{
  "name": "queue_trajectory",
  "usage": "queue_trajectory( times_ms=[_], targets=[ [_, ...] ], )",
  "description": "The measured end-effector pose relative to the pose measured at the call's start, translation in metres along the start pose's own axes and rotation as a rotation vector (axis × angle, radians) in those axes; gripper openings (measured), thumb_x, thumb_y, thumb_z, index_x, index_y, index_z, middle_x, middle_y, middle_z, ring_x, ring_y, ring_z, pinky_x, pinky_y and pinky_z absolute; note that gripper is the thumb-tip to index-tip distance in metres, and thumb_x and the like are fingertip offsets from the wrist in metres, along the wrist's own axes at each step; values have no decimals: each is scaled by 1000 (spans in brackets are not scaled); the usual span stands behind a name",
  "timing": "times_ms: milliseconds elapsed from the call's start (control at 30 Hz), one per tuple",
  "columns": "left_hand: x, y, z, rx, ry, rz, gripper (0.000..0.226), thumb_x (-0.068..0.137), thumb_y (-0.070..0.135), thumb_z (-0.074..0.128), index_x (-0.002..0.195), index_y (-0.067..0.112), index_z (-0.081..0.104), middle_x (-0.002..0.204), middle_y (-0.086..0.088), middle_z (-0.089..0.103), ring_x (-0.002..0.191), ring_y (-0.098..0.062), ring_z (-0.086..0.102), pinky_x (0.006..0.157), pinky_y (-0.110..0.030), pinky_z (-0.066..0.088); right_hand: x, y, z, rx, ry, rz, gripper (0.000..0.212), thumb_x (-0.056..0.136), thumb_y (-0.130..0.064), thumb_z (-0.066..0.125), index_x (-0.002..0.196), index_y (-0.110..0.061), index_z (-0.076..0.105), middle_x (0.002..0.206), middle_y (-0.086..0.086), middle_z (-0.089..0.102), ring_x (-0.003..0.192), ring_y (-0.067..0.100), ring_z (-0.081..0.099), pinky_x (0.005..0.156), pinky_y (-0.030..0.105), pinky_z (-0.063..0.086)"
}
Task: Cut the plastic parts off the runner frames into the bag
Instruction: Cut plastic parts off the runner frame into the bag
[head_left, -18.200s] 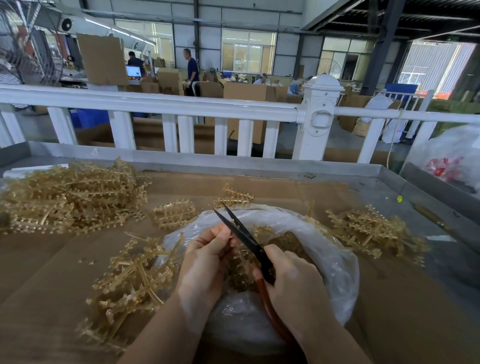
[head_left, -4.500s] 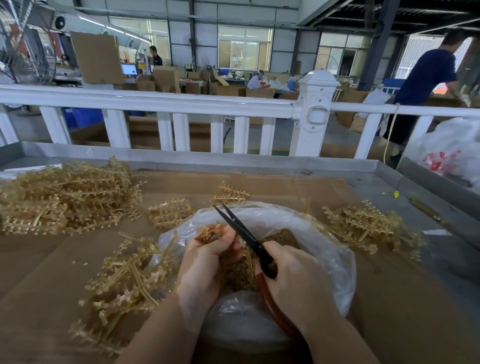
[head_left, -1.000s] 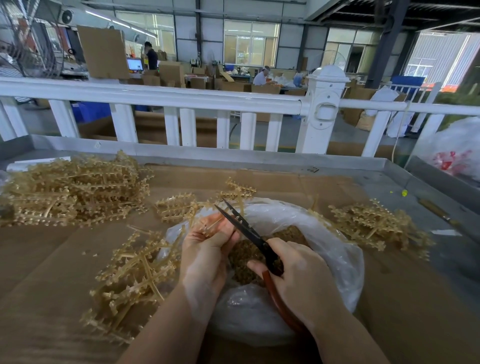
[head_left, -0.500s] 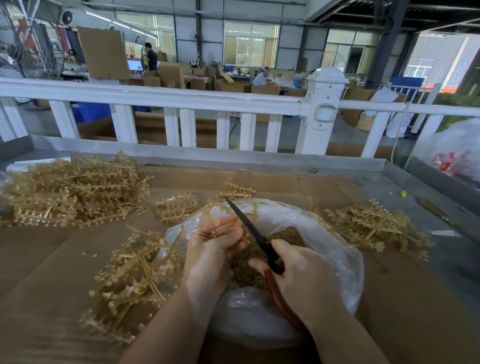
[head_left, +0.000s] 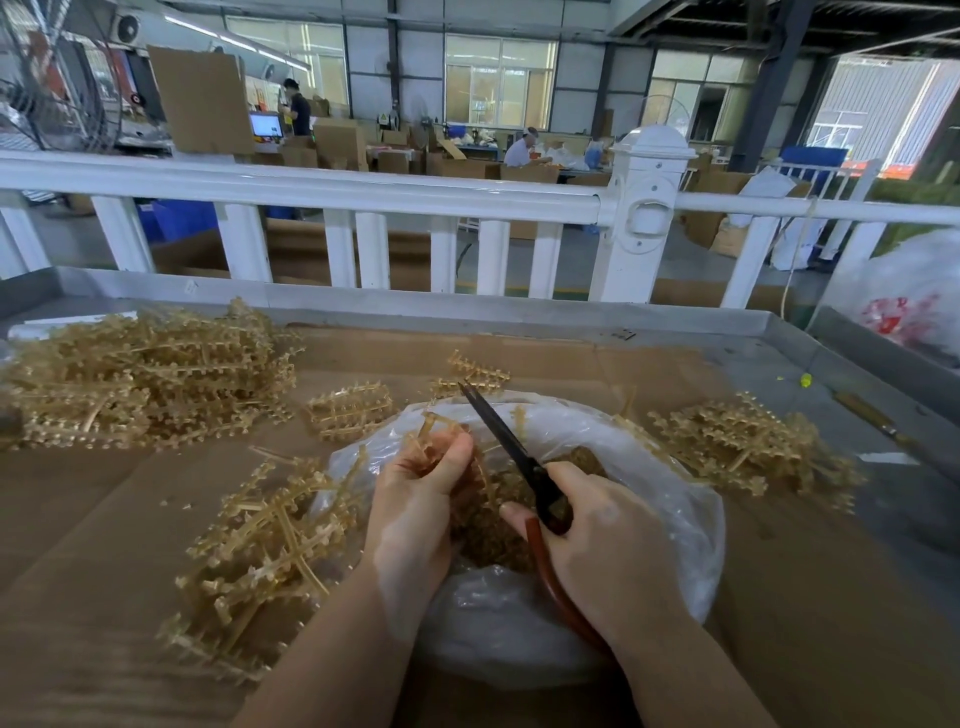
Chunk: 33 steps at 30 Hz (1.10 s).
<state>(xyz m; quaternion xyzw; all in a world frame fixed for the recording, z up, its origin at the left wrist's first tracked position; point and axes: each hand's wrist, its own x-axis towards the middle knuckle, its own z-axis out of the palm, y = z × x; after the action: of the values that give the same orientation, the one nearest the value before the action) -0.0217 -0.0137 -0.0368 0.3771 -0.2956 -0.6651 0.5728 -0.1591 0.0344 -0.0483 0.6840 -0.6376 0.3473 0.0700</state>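
Cardboard sheets (head_left: 130, 499) cover the metal work table, with a white railing (head_left: 363, 187) behind it. Over the open clear plastic bag (head_left: 675, 519) the left hand (head_left: 415, 499) curls its fingers round a tan runner frame (head_left: 436, 431) — the right hand (head_left: 608, 540) grips red-handled scissors (head_left: 519, 457), blades closed, beside that frame. Cut parts (head_left: 483, 525) fill the bag; heaps of frames (head_left: 145, 374) lie left and right.

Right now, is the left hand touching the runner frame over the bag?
Touching. The head view shows the left hand with thumb and fingers curled round the runner frame, whose ends stick out above the fingers, over the bag.
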Motion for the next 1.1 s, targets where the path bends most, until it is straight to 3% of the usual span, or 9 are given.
queue_trajectory(
  times_ms=[100, 267, 333, 400, 467, 600, 733, 900, 1100],
  targets=[
    [0, 0, -2, -37, -23, -12, 12, 85, 14, 66, 74, 10, 70, 74, -9, 72, 66, -21, 71, 53, -31, 58, -1, 1, 3, 9, -33, 9, 38, 80, -62, 49, 97, -30, 62, 77, -14, 57, 75, 4, 45, 68, 14, 28],
    [2, 2, -4, -73, -59, -31, 18, 84, 14, 65, 67, 13, 73, 81, -15, 73, 71, -26, 72, 59, -32, 59, -2, 2, 2, 8, -41, 10, 39, 79, -62, 52, 98, -30, 64, 79, -11, 60, 78, 8, 51, 71, 17, 32],
    [1, 2, -3, -66, -54, -34, 11, 82, 12, 65, 82, 8, 75, 87, -18, 73, 73, -26, 71, 64, -34, 60, -2, 2, 2, 11, -49, 4, 41, 79, -63, 50, 98, -30, 64, 79, -11, 61, 79, 9, 54, 71, 18, 34],
    [1, 3, -3, -72, -26, -44, 25, 85, 10, 62, 107, -2, 66, 102, -22, 70, 83, -29, 70, 72, -37, 60, -2, 2, 2, 19, -62, -7, 45, 78, -66, 45, 98, -30, 64, 80, -11, 62, 79, 9, 54, 71, 18, 37],
    [2, 3, -3, -89, 4, -58, 32, 87, 10, 60, 116, -4, 60, 108, -24, 67, 89, -32, 67, 83, -43, 56, -2, 2, 1, 24, -77, -15, 48, 79, -67, 42, 99, -30, 64, 81, -12, 62, 80, 9, 55, 72, 19, 39],
    [5, 3, -1, -106, 21, -71, 8, 89, 7, 57, 93, 4, 63, 87, -14, 67, 76, -26, 65, 83, -41, 52, -2, 1, 1, 7, -81, -30, 47, 79, -67, 44, 101, -31, 63, 82, -12, 62, 81, 9, 55, 72, 20, 41],
    [6, 3, -3, -101, -7, -73, 10, 90, 7, 56, 87, 6, 65, 79, -11, 69, 68, -22, 67, 69, -34, 57, -2, 0, -1, -9, -88, -40, 47, 79, -66, 44, 102, -31, 64, 81, -13, 62, 80, 8, 55, 71, 17, 36],
    [4, 3, -4, -72, -42, -83, 14, 89, 8, 56, 96, 1, 66, 93, -16, 64, 87, -30, 60, 86, -39, 50, -2, -3, -1, -7, -42, -41, 35, 81, -57, 57, 97, -28, 65, 77, -12, 61, 74, 9, 55, 67, 17, 39],
    [2, 1, -6, -22, -131, -103, 14, 72, 15, 62, 78, 5, 69, 76, -12, 70, 65, -22, 68, 57, -29, 58, -1, -3, -1, -2, -21, -52, 28, 81, -51, 63, 90, -24, 63, 69, -11, 57, 66, 10, 53, 60, 22, 43]
  ],
)
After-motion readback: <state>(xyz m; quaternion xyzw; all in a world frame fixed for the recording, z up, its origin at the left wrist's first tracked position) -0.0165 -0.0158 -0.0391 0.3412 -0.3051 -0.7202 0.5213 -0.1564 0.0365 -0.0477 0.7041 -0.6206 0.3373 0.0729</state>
